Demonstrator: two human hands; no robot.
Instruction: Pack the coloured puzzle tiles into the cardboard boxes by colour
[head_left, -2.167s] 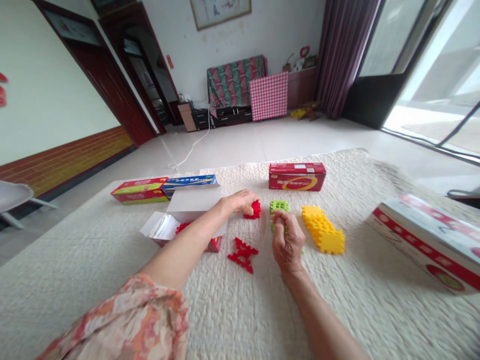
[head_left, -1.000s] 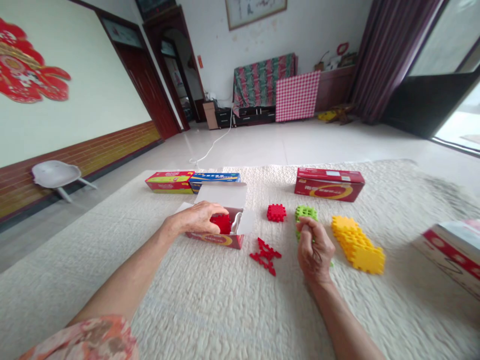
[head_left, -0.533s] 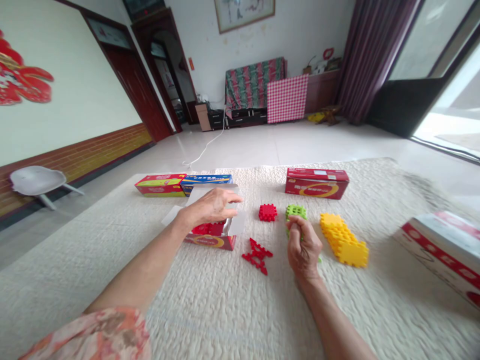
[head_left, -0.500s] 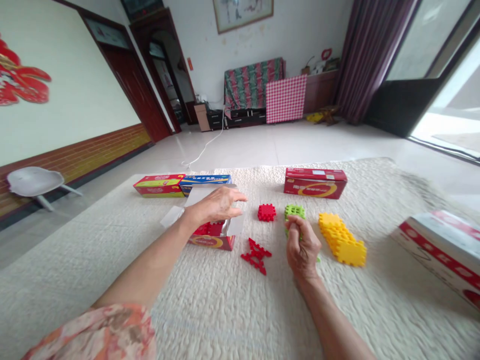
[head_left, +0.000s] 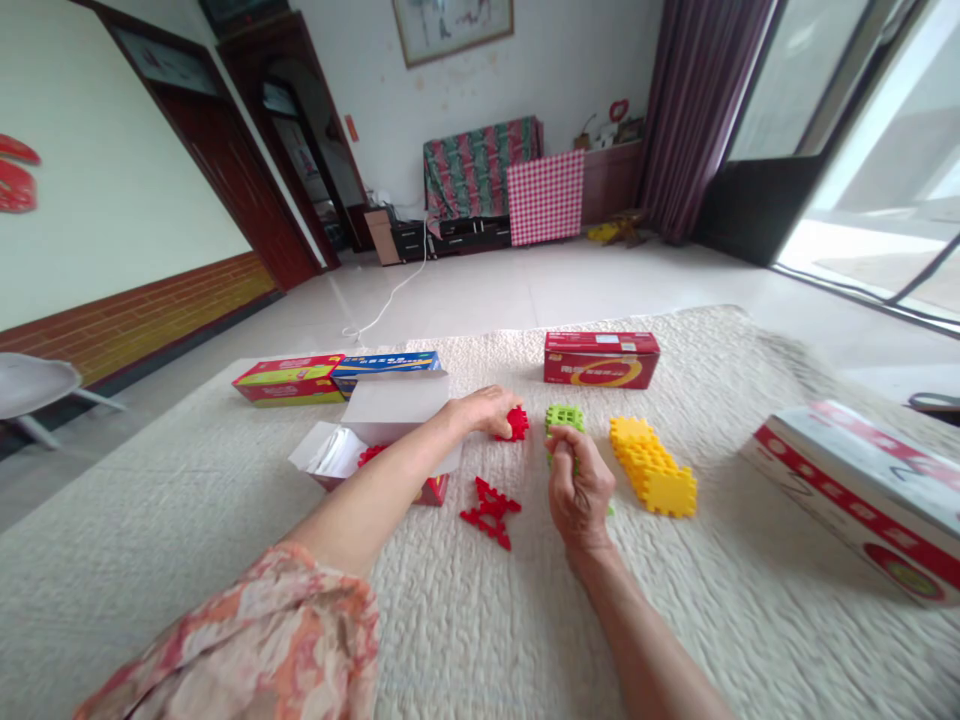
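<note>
My left hand (head_left: 489, 408) has its thumb and fingers around a small red interlocking block (head_left: 518, 423) on the quilted mat. My right hand (head_left: 580, 484) is curled closed over green interlocking pieces (head_left: 564, 417), hiding part of them. What lies inside its fingers is hidden. Between and below the hands sits a flat red lattice piece (head_left: 491, 512). Right of my right hand is a row of joined yellow interlocking pieces (head_left: 652, 466). Under my left forearm stands an opened box (head_left: 431, 491) with its white flaps up and red pieces inside.
A closed red box (head_left: 601, 361) stands at the mat's far side. Red-and-yellow (head_left: 289, 380) and blue (head_left: 386, 370) boxes lie end to end at left. A large white-and-red carton (head_left: 855, 500) lies at right. A white stool (head_left: 34, 385) stands left on the floor.
My left hand has moved right from above the opened box to the small red block and closed around it. My right hand stays closed over the green pieces. The view has turned slightly right.
</note>
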